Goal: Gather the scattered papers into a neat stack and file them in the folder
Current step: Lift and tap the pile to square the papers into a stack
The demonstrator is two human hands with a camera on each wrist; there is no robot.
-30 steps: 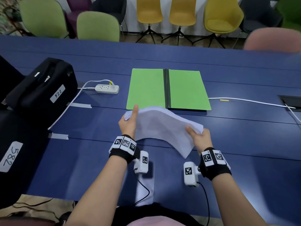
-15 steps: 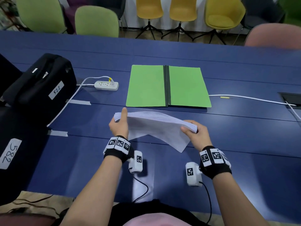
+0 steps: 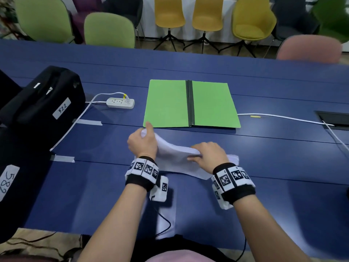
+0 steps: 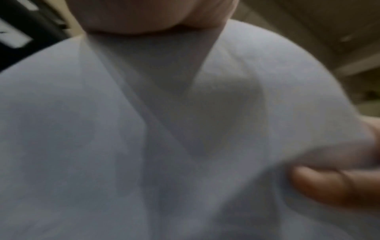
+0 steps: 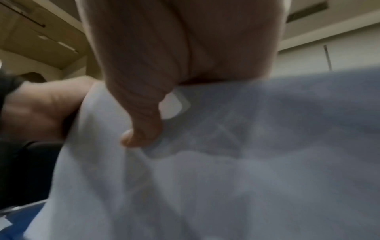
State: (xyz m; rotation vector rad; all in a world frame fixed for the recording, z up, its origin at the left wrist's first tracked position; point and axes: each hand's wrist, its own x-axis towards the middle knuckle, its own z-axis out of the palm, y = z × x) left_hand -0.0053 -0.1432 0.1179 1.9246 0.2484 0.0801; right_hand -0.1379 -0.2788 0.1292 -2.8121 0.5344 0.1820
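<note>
A stack of white papers [image 3: 177, 157] is held upright on its long lower edge on the blue table [image 3: 264, 167], bowed between both hands. My left hand [image 3: 143, 142] grips its left end, thumb raised along the far side. My right hand [image 3: 209, 156] grips the top edge at the right, fingers curled over it. Both wrist views are filled with blurred white paper [image 4: 164, 146] [image 5: 226, 162]. The green folder [image 3: 190, 104] lies open and flat just beyond the papers, with a dark spine down its middle.
A black case [image 3: 43, 103] labelled 522 sits at the left, another black case [image 3: 11, 176] labelled 582 nearer me. A white power strip [image 3: 120, 103] and its cable lie left of the folder. A white cable [image 3: 283, 118] runs right to a table hatch [image 3: 334, 118]. Chairs line the far side.
The stack has come down from mid-air toward me and now stands with its lower edge on the table. My right hand has shifted from the right corner to the top edge.
</note>
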